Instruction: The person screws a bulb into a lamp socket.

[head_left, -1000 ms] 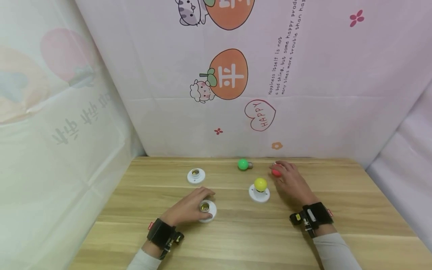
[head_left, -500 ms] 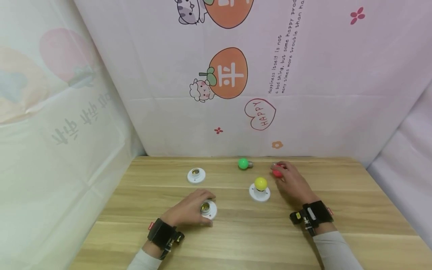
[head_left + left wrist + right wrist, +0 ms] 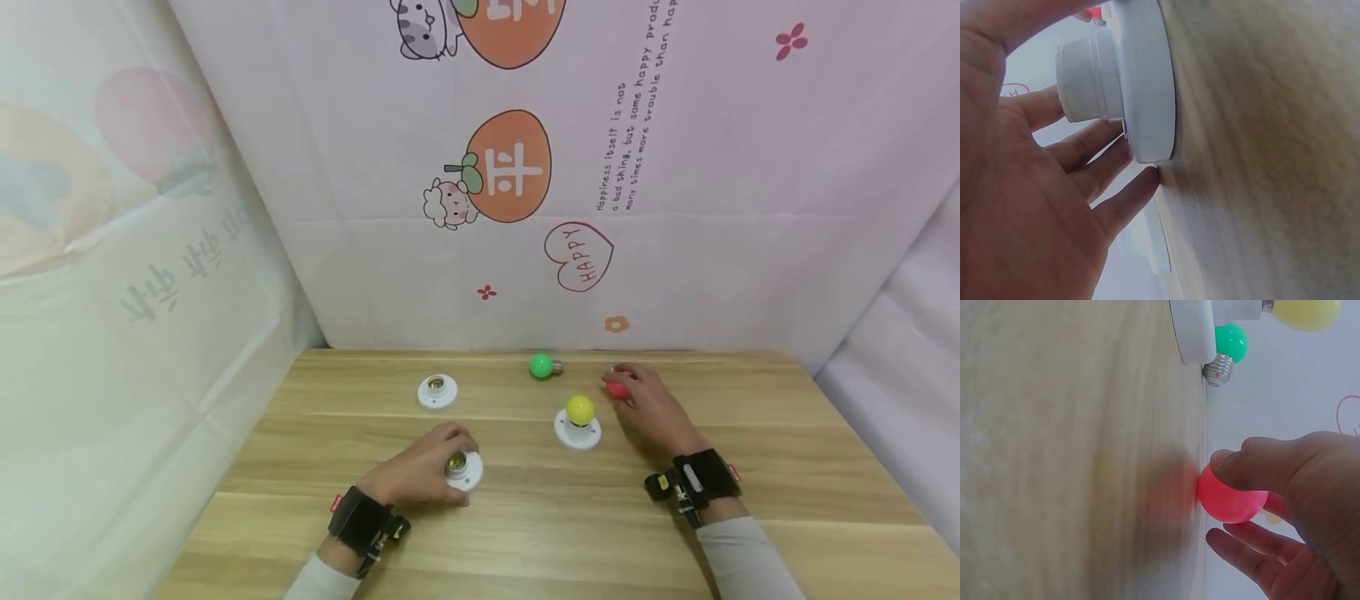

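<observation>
Over to the left hand point(image 3: 420, 467) first: it comes in from the near edge of the wooden bench point(image 3: 525, 533), slanting rightward, back uppermost, thumb to the near side, fingers to the far side. It's curled round the base of a white lamp holder point(image 3: 471, 477), left of the bench's middle; how firmly, I can't tell. That holder sits upright, flat on its round base, long axis vertical, brass-lined mouth facing up.

Now the right hand point(image 3: 656, 408), stretched from the near edge toward the far edge and angled left, and it has a pinch on the red bulb point(image 3: 618, 389)! Thumb against the globe, index finger behind it. The bulb is right of centre, close to the far edge, lying over rather than upright: cap away toward the far left, long axis roughly level. Whether it touches the wood is hard to say.

Along the far edge, about midway, the green bulb point(image 3: 541, 365) lies on its side, cap toward the right edge. Nearer, the yellow bulb point(image 3: 580, 409) stands upright in its own mount point(image 3: 565, 433). And toward the far left corner, a second holder point(image 3: 438, 400), mouth up.
</observation>
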